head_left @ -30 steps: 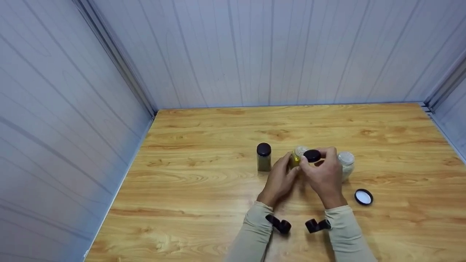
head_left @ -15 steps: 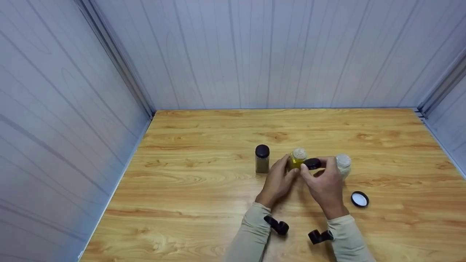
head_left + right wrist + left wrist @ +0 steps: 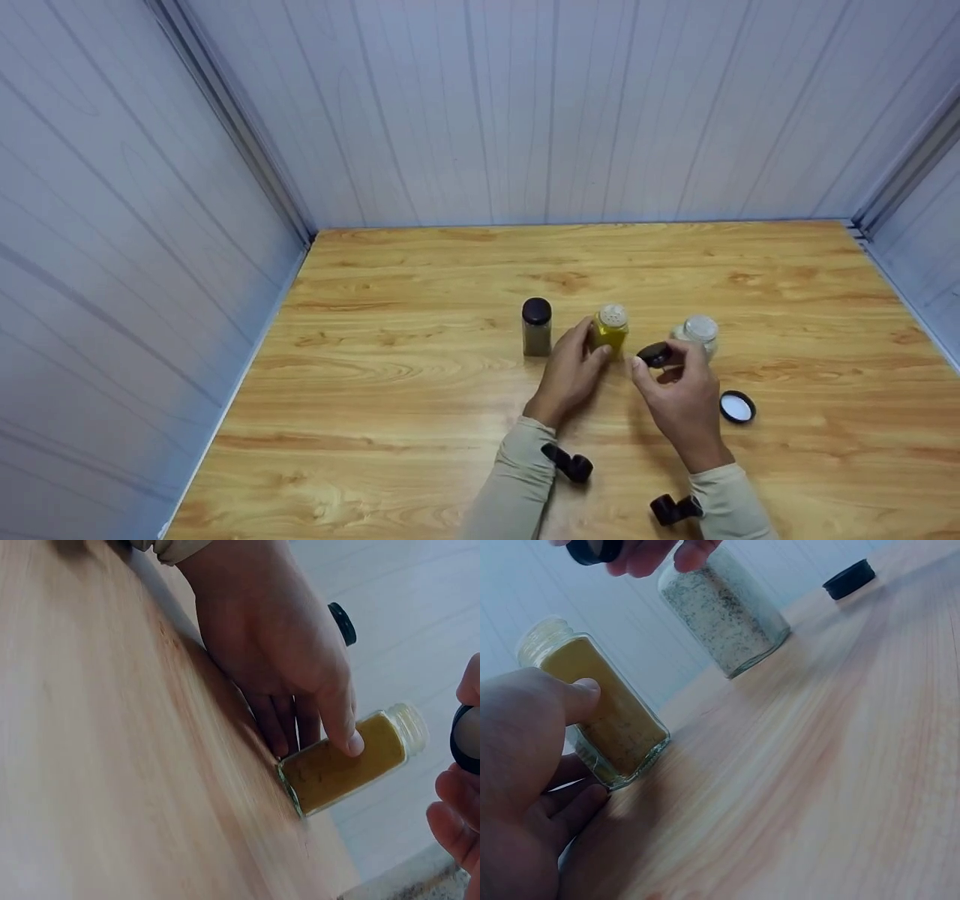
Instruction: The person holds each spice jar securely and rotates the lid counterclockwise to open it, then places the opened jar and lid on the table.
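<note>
My left hand [image 3: 571, 375] grips a square glass spice jar [image 3: 611, 335] of yellow powder, thumb on its near face. The jar stands upright on the table, its perforated shaker top uncovered. Between thumb and fingers, my right hand [image 3: 684, 394] pinches a black lid [image 3: 654, 354], held in the air to the right of that jar. In the right wrist view, the pale inside of this lid [image 3: 469, 736] shows. Just behind the right hand stands a jar of pale, speckled seasoning [image 3: 721, 615], also without a lid; the hand partly hides it in the head view.
A jar with dark contents [image 3: 537, 328], capped in black, stands left of the left hand. Another black lid [image 3: 737, 407] lies white inside up on the wooden table [image 3: 375, 420], right of the right hand. Panelled walls [image 3: 510, 112] border the table.
My right hand has drawn the black lid away from the yellow jar, rightward and toward me. The left hand keeps its grip on the jar. The head view has shifted slightly.
</note>
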Available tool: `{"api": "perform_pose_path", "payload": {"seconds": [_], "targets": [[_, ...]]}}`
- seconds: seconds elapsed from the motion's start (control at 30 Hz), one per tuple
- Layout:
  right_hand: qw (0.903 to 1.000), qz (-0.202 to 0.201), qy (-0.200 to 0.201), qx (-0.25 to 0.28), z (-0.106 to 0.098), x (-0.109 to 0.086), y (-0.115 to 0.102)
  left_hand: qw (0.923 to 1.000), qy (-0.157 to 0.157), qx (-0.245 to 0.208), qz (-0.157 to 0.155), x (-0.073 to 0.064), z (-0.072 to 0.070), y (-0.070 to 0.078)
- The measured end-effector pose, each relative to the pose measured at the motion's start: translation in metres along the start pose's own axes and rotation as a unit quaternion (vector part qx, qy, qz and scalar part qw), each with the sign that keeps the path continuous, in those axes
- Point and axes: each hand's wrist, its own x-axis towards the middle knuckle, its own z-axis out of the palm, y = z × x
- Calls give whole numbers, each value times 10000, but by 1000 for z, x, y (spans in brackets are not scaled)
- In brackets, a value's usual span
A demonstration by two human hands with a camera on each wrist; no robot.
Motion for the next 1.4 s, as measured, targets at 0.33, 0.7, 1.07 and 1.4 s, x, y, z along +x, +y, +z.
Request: {"api": "perform_pose_path", "payload": {"seconds": [0.33,0.7,1.07,1.4], "targets": [[9999,-71,-75,-112,-7,-9,5,9999,63,-75,-97,-4,-2,-1],[9988,228,-421,-50,-5,-21,9,9999,6,-34,-167,-5,-1,-2],[9930,574,-969,-366,-16,-24,15,9997,40,-164,-190,-4,1,-1],[9857,704,-1335,-747,-25,-21,24,9994,-71,-237,-255,-1,1,0]]}}
